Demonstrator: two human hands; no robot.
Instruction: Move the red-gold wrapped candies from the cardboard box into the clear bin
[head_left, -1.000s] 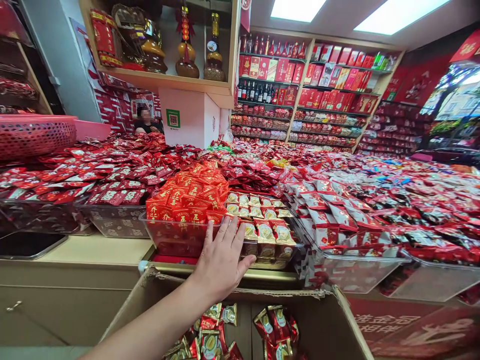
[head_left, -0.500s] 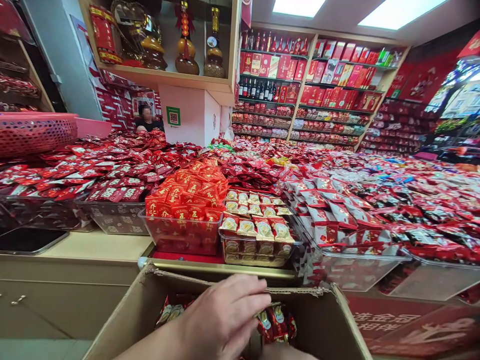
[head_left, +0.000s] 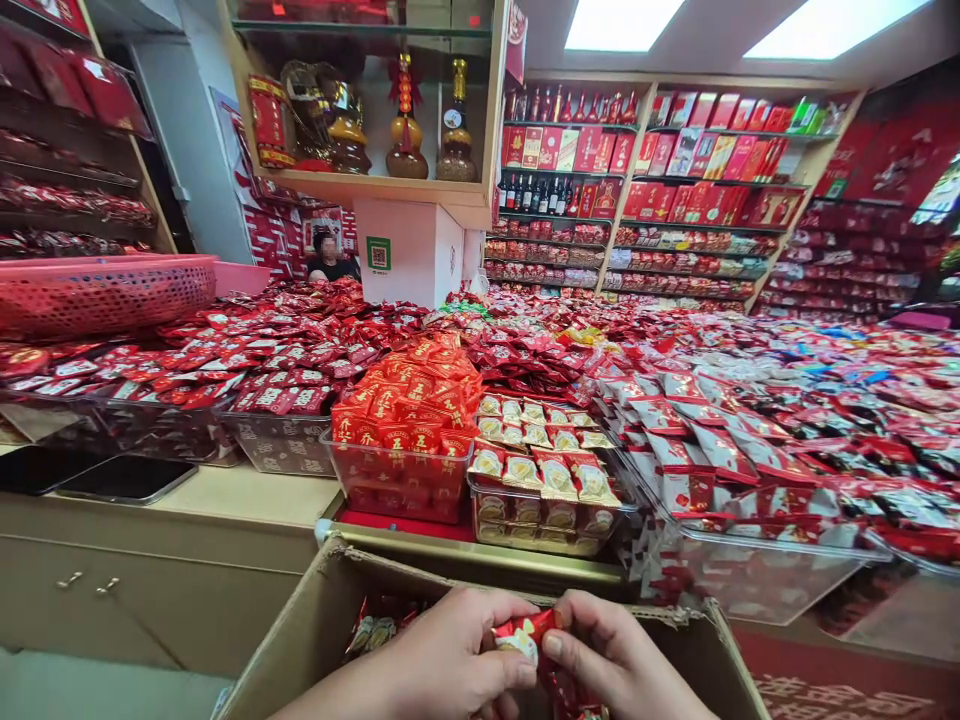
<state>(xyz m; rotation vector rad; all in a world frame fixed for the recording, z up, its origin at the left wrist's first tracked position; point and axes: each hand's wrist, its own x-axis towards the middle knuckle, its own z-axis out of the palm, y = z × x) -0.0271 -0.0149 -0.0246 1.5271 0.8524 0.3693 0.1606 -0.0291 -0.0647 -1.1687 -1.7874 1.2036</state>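
Observation:
Both hands are over an open cardboard box (head_left: pixel 281 640) at the bottom of the view. Between them is a small red packet of wrapped candy (head_left: pixel 523 637) with a pale round print. My left hand (head_left: pixel 457 650) pinches it from the left with thumb and fingers. My right hand (head_left: pixel 619 650) grips its right end, fingers curled. Below, more red wrapped packets (head_left: pixel 375 625) lie in the box, partly hidden by my hands and forearms. Just beyond the box, a clear bin of gold-and-red packets (head_left: pixel 551 475) stands beside a bin heaped with orange-red packets (head_left: pixel 412 420).
More clear bins (head_left: pixel 772 560) piled with packets spread right and left. Two dark phones (head_left: pixel 127 478) lie on the left counter (head_left: pixel 247 500). A pink basket (head_left: pixel 105 295) sits behind them. Bottle and box shelves (head_left: pixel 570 180) line the back; a person (head_left: pixel 330 265) is far off.
My right hand has come up into view and now grips the packet together with my left hand. The camera has turned slightly left, so the scene sits further right.

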